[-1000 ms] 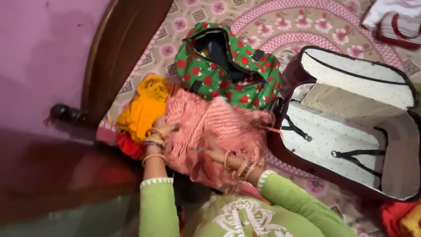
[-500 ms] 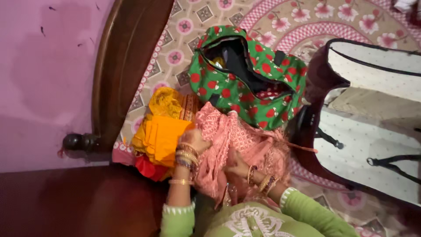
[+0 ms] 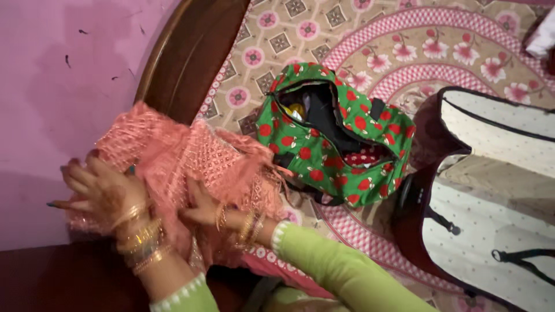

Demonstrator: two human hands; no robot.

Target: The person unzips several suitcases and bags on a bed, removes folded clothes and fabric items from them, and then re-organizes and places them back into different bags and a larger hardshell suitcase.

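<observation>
Since the earlier frame the pink embroidered cloth has come up off the bed and swung left, toward the dark wooden headboard; the orange and yellow bundle it lay against is no longer in view. Cloth is now held in the air at near left, bunched, one end draped over the left hand. Left hand: fingers spread flat, supporting the fabric from outside. Right hand: tucked up under the folds, fingers hidden in fabric; cannot tell whether it pinches an edge. Green bag with red spots lies open on the patterned bedsheet, centre. Open suitcase, pale dotted lining, far right. Judgement: handling goes better if both hands find one straight edge and pull it taut, keeping the fringe clear of the bangles.
</observation>
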